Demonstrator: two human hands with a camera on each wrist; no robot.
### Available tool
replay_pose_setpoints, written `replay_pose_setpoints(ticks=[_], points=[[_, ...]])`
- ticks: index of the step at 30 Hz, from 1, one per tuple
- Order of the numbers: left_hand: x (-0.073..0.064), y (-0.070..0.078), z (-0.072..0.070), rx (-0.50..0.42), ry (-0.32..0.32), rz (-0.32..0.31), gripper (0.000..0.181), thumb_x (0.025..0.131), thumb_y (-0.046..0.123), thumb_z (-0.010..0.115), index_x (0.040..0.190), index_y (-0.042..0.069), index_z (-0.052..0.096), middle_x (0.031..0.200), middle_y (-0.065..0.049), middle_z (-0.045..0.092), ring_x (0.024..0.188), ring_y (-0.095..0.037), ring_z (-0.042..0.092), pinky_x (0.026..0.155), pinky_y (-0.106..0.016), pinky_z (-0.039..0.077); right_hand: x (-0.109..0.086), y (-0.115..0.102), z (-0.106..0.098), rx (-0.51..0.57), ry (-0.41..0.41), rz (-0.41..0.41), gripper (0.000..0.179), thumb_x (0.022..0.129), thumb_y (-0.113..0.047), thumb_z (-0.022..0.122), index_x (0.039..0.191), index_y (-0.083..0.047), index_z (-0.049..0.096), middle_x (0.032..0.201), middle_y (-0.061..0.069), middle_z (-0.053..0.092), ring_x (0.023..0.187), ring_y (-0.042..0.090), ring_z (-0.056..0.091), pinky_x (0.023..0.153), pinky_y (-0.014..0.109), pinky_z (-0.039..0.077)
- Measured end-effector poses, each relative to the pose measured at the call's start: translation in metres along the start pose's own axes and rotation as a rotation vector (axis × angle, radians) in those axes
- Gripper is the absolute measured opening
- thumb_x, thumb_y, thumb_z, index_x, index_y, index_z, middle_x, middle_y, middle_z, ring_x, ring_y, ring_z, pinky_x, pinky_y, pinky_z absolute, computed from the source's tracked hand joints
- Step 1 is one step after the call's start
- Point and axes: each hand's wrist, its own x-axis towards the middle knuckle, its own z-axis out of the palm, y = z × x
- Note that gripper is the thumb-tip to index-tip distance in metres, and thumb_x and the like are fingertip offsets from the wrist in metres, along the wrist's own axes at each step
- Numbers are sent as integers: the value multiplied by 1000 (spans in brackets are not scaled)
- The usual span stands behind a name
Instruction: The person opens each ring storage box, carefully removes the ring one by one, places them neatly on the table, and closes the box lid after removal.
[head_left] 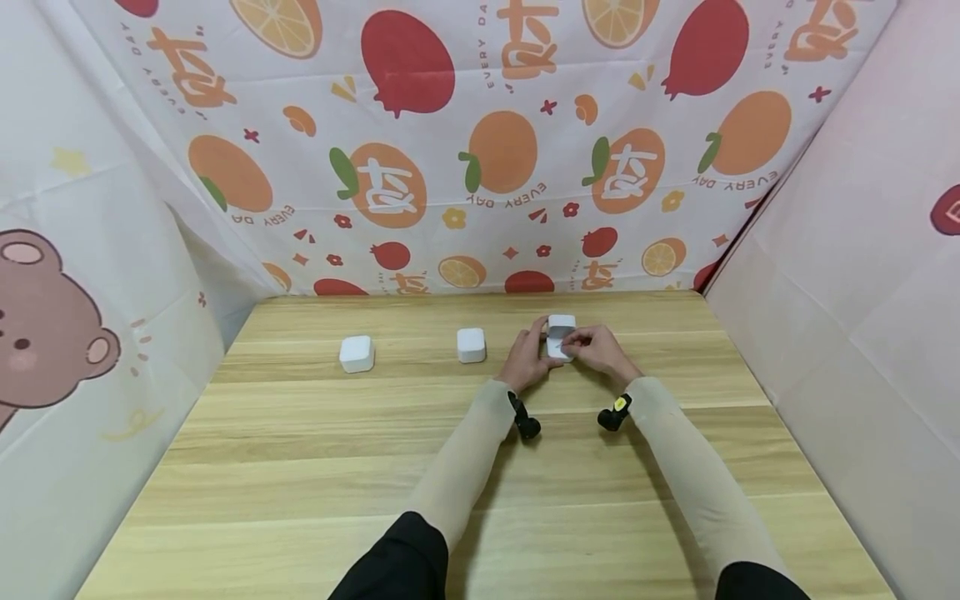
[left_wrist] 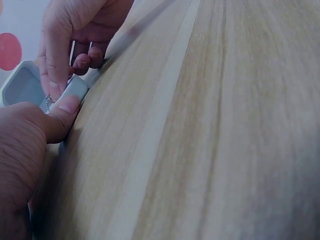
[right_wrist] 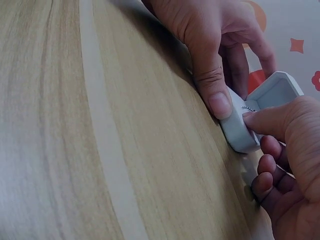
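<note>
left hand (head_left: 525, 360): grips box (right_wrist: 240, 134), likely steadying it
right hand (head_left: 597, 347): pinches chain (left_wrist: 48, 104) inside
lid (head_left: 562, 320): raised at far side, likely for access

The head view is bright and even, with soft shadows beside both sleeves (head_left: 465, 467). The wrist views are dimmer and bluish; there the near table (left_wrist: 270, 190) looks blurred, with pale glare.

White boxes (head_left: 562, 321); silvery chain (right_wrist: 248, 108); yellowish wood-grain tabletop (head_left: 300, 467); white backdrop (head_left: 498, 150), orange-red fruit print; beige sleeves (head_left: 465, 462)
</note>
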Motion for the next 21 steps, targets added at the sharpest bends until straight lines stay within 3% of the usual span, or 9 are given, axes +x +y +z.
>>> replay_pose_setpoints(ticks=[21], points=[[-3,2,-3,-10,2,1,87,75,32,72,143,23,19,125,-6,57,114,-19,45,100,-36,38,-1,3,3,6,-18,38,8,82,-19,66,84,-12,68,75,5,61,64,13,49,56,21,39]])
